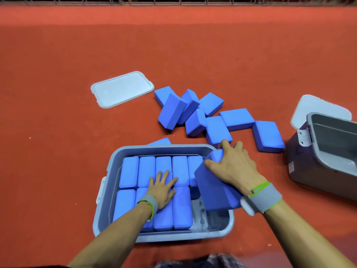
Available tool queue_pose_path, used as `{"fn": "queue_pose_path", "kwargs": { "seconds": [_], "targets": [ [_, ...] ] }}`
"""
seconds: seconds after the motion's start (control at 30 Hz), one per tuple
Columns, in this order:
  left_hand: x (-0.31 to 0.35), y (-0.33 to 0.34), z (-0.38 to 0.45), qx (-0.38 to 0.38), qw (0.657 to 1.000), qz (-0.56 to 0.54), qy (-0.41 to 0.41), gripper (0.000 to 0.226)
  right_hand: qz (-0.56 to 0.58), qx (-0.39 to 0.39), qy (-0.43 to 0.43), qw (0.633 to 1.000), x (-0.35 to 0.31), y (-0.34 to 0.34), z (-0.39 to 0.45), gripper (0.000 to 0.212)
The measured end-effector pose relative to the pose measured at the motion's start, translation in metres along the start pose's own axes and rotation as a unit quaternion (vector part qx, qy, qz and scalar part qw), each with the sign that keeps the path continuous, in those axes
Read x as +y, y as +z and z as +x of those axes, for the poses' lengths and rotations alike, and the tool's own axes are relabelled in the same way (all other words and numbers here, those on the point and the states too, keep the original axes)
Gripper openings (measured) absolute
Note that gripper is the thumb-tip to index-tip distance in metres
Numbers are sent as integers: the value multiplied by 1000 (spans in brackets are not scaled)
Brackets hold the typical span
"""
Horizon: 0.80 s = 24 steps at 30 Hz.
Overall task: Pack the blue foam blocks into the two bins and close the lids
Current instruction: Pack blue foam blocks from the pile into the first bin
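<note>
Foam block (pixel 214 182) in right hand (pixel 231 167) (underside hidden)

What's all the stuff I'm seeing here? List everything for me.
Packed blocks: about nine, blue, in rows in the near bin.
Loose blocks: about ten, blue, heaped on the floor.
Held block: one, blue, over the near bin's right side.
Near bin: one, grey, centre.
Far bin: one, grey, right, tilted.
Lids: two, white, one flat on the floor, one behind the far bin.
Floor: red.
Left hand: flat on the packed blocks.
Right hand: grips the held block.
</note>
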State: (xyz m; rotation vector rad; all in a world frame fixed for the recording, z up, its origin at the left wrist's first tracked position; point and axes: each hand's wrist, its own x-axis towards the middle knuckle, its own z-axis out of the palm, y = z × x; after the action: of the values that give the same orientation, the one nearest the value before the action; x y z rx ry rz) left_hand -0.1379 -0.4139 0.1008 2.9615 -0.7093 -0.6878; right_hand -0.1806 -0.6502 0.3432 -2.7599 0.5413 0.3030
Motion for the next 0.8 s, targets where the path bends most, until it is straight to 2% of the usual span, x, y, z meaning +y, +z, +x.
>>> {"fn": "queue_pose_path", "kwargs": {
  "seconds": [0.2, 0.37, 0.57, 0.8],
  "targets": [
    [-6, 24, -16, -4, 999, -32, -26, 84, -5, -79, 28, 996, 0, 26, -1, 68],
    [-10, 31, -26, -13, 999, -45, -28, 74, -33, -125, 53, 990, -8, 55, 5, 79],
    [-10, 27, -30, -11, 997, -71, -10, 87, -34, -120, 70, 990, -6, 59, 18, 83],
    [-11, 24, -31, -23, 997, -71, -13, 84, -50, -119, 69, 989, -3, 78, 24, 83]
  ]
}}
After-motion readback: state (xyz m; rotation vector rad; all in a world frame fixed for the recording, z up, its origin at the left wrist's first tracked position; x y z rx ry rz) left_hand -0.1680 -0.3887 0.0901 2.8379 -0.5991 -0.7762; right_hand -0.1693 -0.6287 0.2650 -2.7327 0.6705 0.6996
